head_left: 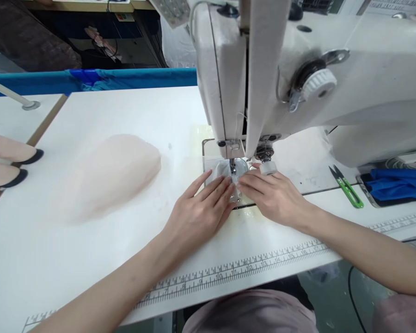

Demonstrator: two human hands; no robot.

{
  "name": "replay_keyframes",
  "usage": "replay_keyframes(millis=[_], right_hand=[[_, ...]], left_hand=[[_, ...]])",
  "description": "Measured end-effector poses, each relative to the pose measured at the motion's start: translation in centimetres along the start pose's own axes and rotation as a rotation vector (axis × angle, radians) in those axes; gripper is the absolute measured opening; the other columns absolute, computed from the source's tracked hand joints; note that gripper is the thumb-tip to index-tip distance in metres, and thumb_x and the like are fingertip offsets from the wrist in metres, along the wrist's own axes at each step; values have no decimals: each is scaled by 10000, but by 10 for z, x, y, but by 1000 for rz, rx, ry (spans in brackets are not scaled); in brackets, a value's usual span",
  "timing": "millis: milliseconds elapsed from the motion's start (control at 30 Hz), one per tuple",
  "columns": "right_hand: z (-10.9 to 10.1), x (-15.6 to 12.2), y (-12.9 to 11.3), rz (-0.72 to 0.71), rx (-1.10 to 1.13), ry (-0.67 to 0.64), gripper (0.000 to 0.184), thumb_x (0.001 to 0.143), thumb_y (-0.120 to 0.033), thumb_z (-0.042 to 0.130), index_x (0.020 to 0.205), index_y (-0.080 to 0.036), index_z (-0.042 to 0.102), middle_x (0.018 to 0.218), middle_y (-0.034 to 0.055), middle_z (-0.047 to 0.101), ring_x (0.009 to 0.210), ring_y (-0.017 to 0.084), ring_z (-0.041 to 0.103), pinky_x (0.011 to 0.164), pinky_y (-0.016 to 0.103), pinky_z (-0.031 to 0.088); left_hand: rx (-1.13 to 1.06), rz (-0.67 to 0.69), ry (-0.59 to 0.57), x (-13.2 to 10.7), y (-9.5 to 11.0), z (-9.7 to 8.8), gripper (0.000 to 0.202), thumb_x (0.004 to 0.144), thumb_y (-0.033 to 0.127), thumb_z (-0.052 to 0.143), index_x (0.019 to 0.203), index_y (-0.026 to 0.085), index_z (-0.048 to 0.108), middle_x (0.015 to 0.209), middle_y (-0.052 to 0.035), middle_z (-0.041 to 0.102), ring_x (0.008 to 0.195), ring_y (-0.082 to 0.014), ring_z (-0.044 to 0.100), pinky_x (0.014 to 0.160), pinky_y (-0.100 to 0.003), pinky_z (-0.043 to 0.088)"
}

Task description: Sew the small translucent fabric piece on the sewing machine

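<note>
A small piece of sheer white fabric [222, 168] lies beneath the needle and presser foot [232, 167] of a white sewing machine [225, 88]. My left hand [203, 206] rests flat on it, fingers stretched out and slightly spread, just left of and in front of the foot. On the other side, my right hand [275, 194] has its fingers together and bent down at the fabric's right edge, close to the foot; its thumb is hidden. Both hands' fingertips nearly meet in front of the needle.
A pale, blurred sheer piece [121, 173] lies left on the white table [173, 111]. Green thread snips [348, 187], a phone [370, 194] and blue cloth [400, 185] sit right. A printed ruler [235, 273] runs along the front edge. Two pinkish, black-tipped strips [10, 148] reach in left.
</note>
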State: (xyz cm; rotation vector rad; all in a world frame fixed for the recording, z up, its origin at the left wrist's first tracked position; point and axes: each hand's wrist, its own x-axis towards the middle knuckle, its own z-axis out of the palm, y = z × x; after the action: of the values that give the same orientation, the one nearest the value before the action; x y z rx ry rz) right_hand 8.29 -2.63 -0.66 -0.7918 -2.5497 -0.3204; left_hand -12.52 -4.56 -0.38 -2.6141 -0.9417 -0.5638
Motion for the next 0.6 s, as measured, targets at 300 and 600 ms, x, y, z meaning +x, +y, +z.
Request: replay_keyframes(millis=[300, 600], right_hand=[[-2, 0, 0, 8, 13, -24, 330, 928, -25, 379, 1017, -134, 677, 1040, 43, 718, 934, 162, 647, 978, 376, 478], [-1, 0, 0, 3, 32, -4, 310, 920, -13, 395, 1000, -93, 683, 1023, 64, 717, 900, 159, 648, 999, 382, 480]], left_hand=[[32, 19, -9, -1, 2, -4, 246, 907, 163, 545, 1120, 120, 661, 1147, -96, 691, 1064, -235, 663, 1029, -438, 495], [38, 33, -3, -3, 2, -3, 251, 898, 131, 555, 1117, 56, 655, 1135, -140, 689, 1053, -255, 665, 1022, -467, 495]])
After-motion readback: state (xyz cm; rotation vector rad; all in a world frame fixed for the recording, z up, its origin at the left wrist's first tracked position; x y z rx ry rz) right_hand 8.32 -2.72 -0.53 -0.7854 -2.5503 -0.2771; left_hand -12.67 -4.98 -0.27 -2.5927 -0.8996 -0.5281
